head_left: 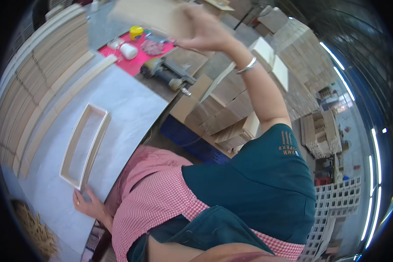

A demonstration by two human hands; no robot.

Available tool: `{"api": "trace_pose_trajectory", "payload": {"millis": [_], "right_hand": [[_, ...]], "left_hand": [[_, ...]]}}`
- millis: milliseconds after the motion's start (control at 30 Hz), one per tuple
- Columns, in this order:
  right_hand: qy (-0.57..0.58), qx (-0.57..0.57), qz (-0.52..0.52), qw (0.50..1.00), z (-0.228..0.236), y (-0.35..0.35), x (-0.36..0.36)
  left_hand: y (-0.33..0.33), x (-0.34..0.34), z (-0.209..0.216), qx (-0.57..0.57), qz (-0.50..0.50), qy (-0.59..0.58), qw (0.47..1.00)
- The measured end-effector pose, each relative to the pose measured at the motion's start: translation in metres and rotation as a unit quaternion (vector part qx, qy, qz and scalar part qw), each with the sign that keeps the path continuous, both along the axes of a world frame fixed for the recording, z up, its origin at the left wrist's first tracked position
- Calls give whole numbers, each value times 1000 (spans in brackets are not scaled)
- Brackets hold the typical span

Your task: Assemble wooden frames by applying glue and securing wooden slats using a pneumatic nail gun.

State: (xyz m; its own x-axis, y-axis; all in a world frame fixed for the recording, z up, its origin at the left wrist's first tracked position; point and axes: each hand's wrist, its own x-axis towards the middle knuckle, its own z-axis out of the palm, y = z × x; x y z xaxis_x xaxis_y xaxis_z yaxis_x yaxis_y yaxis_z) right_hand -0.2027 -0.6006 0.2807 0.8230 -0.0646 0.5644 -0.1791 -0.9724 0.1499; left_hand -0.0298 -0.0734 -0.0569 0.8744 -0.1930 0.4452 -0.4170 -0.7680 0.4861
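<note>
Left hand [88, 203] at 7 o'clock, resting flat on the pale surface [131, 109], fingers spread; grip released, fingertips touching the near corner of a narrow wooden frame [84, 145]. Ring on one finger. The frame lies flat on the surface, long axis running from 7 toward 11 o'clock, open in the middle, surface showing through.

Right hand [205, 32] raised at 12 o'clock, grip clenched on the edge of a thin plywood panel [155, 15] held in the air above the far end of the surface. Metal bangle [247, 66] on the wrist.

Beyond the frame, at 11 o'clock: a pink mat [137, 59] carrying a yellow-capped jar [136, 31], a white bottle [129, 51] on its side and a patterned rag [153, 46]. Just right of the mat, a pneumatic nail gun [166, 73] lies on its side.

Long wooden strips [52, 87] stacked along the left edge of the surface, 9 to 11 o'clock. Short sticks [37, 231] piled at 7 o'clock, below the surface edge.

Stacks of wooden boards [229, 105] right of the surface, centre frame; a blue crate [187, 139] beneath them. More stacked wood [301, 56] at 2 o'clock.
</note>
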Motion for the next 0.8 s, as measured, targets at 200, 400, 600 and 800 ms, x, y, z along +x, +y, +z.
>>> {"api": "trace_pose_trajectory", "payload": {"millis": [200, 400, 600, 800], "right_hand": [[193, 82, 269, 940, -95, 117, 103], [252, 131, 402, 870, -158, 170, 174], [275, 112, 424, 855, -179, 177, 207], [279, 95, 414, 861, -193, 175, 218]], "left_hand": [[-29, 3, 24, -84, -44, 15, 995], [-18, -14, 56, -82, 55, 60, 993], [-24, -19, 63, -115, 75, 85, 987], [-26, -13, 66, -80, 71, 44, 993]]}}
